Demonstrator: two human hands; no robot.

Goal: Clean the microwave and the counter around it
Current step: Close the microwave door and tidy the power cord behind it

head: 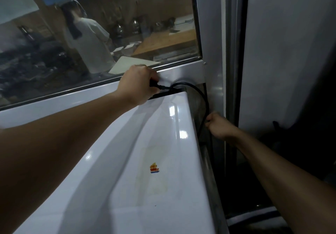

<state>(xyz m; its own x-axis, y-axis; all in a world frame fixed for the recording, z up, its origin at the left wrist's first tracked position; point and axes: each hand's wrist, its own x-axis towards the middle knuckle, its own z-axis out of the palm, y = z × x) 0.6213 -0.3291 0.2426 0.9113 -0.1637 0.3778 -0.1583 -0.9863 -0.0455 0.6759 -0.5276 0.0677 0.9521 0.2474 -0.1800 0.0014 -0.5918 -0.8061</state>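
While both forearms stretch forward over and beside the white microwave, each hand holds the same black cord. Nearest, the right arm reaches along the microwave's right side, its hand curled around the cord low down in the gap between the casing and the metal frame. From that grip the cord arcs up and leftward. Farther off, the left arm lies across the microwave's glossy top, past a small coloured sticker, and its hand closes on the cord's plug end at the back edge. Beyond that grip a window reflects a person.
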